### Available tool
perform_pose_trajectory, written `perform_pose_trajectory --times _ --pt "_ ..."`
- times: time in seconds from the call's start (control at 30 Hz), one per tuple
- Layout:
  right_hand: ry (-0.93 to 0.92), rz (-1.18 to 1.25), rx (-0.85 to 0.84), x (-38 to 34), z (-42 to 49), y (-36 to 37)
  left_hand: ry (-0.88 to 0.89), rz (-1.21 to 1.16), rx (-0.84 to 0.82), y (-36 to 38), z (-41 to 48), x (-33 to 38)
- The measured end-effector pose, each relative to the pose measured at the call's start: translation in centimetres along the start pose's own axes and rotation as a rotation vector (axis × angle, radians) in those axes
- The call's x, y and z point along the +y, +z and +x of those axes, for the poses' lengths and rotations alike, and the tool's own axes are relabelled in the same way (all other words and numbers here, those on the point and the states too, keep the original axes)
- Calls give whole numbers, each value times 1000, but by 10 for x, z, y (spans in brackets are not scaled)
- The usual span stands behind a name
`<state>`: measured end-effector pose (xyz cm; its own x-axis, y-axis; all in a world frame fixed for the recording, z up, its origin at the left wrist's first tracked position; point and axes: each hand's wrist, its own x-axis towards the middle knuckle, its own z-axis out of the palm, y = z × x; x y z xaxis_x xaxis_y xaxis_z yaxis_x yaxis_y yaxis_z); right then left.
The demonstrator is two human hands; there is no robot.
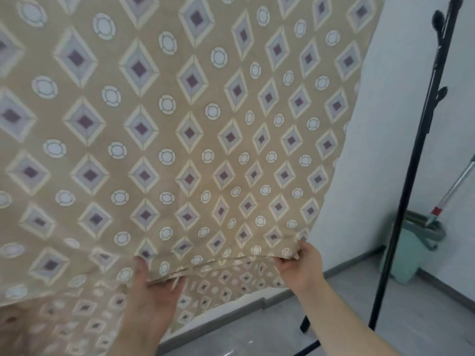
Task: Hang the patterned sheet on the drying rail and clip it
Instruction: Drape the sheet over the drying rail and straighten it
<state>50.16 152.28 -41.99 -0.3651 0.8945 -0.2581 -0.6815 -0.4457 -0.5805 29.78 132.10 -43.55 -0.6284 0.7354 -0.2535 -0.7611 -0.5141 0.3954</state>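
Note:
The patterned sheet [180,124] is tan with purple diamonds and white circles, and it fills most of the head view, spread out and lifted in front of me. My left hand [151,291] grips its near edge from below, fingers curled under the hem. My right hand [300,265] pinches the same edge further right, at a bunched corner. A second layer of the sheet hangs below the held edge. The black pole of the drying rack [416,155] stands at the right, with black clips [438,20] on it near the top. The rail itself is hidden.
A white wall stands behind the sheet. A light green mop bucket [403,255] with a mop handle [455,186] sits in the right corner. Grey tiled floor [347,330] lies below, with the rack's black feet on it.

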Motion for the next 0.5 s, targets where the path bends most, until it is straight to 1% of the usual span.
perform_pose_trajectory --times 0.07,0.1,0.17,0.23,0.33,0.4,0.5 --pt "47 61 46 -10 -15 -5 -75 52 51 8 -14 -17" --pt "67 72 74 -14 -20 -6 -82 78 53 10 -15 -23" --pt "85 22 73 -20 -25 -10 -71 96 54 12 -14 -35" --pt "105 -64 17 -27 -29 -13 -80 132 57 22 -18 -46" --pt "141 -104 -89 -35 -28 -22 -126 165 73 31 -20 -71" --pt "157 -97 -140 -38 -17 -31 -113 183 115 35 -15 -89" --pt "112 -120 -195 -40 4 -47 -30 205 211 37 -4 -104"
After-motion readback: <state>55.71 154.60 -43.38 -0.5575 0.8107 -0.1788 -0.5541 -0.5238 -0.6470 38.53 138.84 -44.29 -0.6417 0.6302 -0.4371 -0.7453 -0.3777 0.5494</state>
